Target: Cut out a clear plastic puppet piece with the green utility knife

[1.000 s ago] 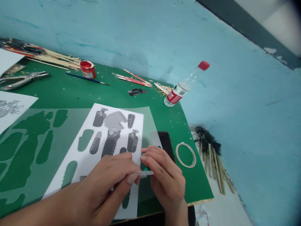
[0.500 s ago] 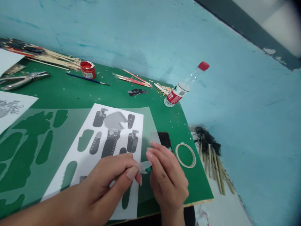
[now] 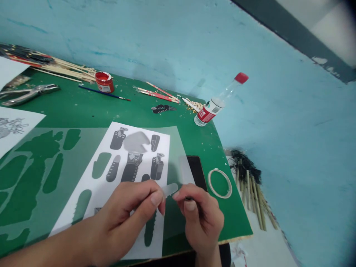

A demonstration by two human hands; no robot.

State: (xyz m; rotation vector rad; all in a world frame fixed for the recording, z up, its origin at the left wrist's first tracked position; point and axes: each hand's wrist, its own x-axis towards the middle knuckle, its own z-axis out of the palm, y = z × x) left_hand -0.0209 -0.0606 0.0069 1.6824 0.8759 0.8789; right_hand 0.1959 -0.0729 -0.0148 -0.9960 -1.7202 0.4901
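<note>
My left hand pinches a small translucent cutout piece between thumb and fingers, its rounded end sticking out to the right. Close to that end is my right hand, its fingers curled and thumb pressed against the forefinger. A dark bit shows between them, too small to name. Beneath both hands lies a white printed sheet with dark figure parts and cut-out gaps. A translucent sheet with cut-out shapes lies under it. A loose grey cutout rests on the print.
A dark phone and a tape roll lie right of my hands. Behind stand a bottle and a red paint jar; a paintbrush and pliers lie leftward. The green table's right edge is near.
My right hand has gone from extended fingers to a curled pinch and drawn slightly lower. The left hand keeps its pinch on the translucent cutout, whose tip is now more exposed.
</note>
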